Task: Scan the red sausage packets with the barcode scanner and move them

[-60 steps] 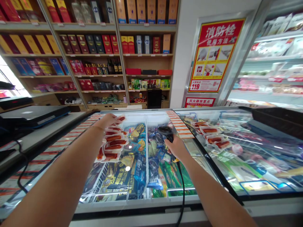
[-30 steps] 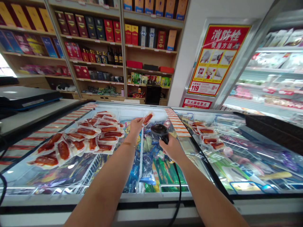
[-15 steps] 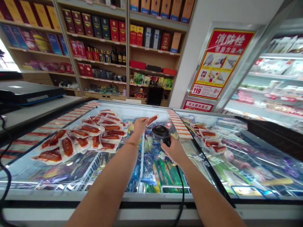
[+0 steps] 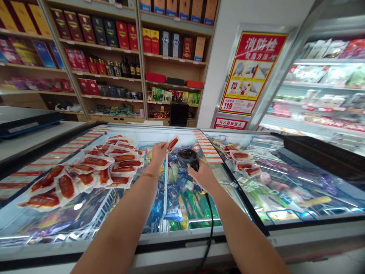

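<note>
My left hand (image 4: 159, 154) pinches the edge of a small vacuum-packed sausage (image 4: 172, 144), held up over the glass top of the chest freezer (image 4: 125, 129). Wrapped round the handle of a black barcode scanner (image 4: 188, 155) is my right hand (image 4: 203, 175). The scanner's head faces up and to the left, close to the sausage pack but apart from it. From its handle a black cable (image 4: 211, 220) runs down over the freezer's front edge. Left of my hands, many more sausage packs (image 4: 95, 161) lie in a loose, overlapping spread on the glass.
Several further packs (image 4: 244, 166) lie on the right-hand freezer section. Bagged frozen goods (image 4: 196, 205) show beneath the glass. A black laptop-like device (image 4: 28, 120) rests at left, a long dark object (image 4: 322, 156) at right. Stocked shelves (image 4: 108, 47) and a red-yellow poster (image 4: 253, 72) stand behind.
The whole view has shifted, so things appear farther left. The sausage pack is tilted more upright in my left hand. Both hands keep their holds.
</note>
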Demonstrator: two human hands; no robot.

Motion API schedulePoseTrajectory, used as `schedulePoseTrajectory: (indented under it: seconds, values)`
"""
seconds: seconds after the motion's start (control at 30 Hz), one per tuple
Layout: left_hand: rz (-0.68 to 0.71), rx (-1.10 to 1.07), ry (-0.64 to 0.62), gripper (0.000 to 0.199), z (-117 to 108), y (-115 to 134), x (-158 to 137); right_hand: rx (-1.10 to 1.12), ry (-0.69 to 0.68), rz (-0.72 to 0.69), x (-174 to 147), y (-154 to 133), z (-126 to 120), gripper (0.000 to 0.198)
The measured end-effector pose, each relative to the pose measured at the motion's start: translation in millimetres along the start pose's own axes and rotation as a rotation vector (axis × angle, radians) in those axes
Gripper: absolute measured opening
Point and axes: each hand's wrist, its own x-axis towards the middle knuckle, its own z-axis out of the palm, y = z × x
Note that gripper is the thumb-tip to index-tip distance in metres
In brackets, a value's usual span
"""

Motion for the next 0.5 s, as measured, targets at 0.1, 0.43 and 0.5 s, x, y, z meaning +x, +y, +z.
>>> schedulePoseTrajectory:
  seconds: [0.1,0.43,0.5]
  values:
    - [-0.132,-0.135,-0.046,0.021,5,4,-5,0.1,0.027,0.081,6,3,-16,0.012]
    - [-0.313,-0.135,-0.266,0.026,100,43,-25,0.131,0.244,0.171,22,76,-140,0.017]
    - [-0.283,-0.093,-0.295,0.027,142,54,-26,0.13,0.29,0.217,21,94,-165,0.017]
